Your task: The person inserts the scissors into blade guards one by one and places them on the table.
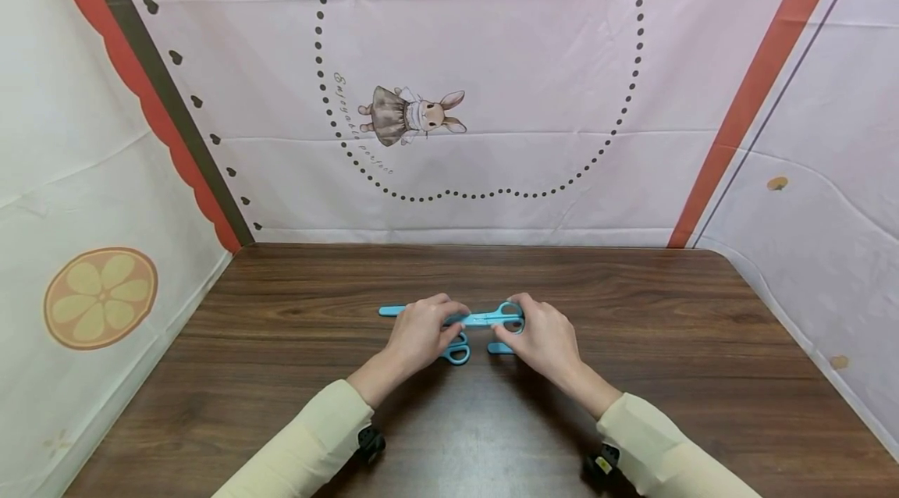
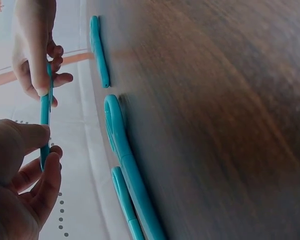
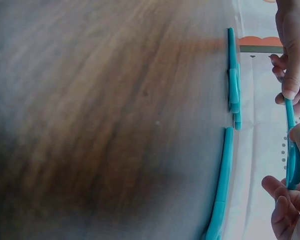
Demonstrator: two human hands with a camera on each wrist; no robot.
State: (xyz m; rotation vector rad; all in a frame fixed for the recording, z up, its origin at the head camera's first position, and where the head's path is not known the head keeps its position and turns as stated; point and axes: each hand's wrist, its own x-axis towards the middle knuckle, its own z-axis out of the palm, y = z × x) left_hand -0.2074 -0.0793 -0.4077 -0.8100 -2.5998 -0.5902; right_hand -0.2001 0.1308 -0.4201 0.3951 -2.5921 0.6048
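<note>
Both hands hold one pair of light-blue scissors (image 1: pixel 485 319) level above the table. At the blade end, my left hand (image 1: pixel 421 330) pinches it between thumb and fingers. My right hand (image 1: pixel 548 338) grips the ring handles at the other end. The left wrist view shows the scissors (image 2: pixel 45 115) edge-on and clear of the wood. Beneath my left hand lie scissors with blue ring handles (image 1: pixel 459 350), partly hidden by it. A rounded blue tip (image 1: pixel 500 348) shows beside my right hand, the rest being covered.
Another rounded blue end (image 1: pixel 392 311) sticks out left of my left hand. All of these lie on a dark wood-grain table (image 1: pixel 456 435). Printed white cloth (image 1: pixel 492 92) hangs behind the table and along both sides.
</note>
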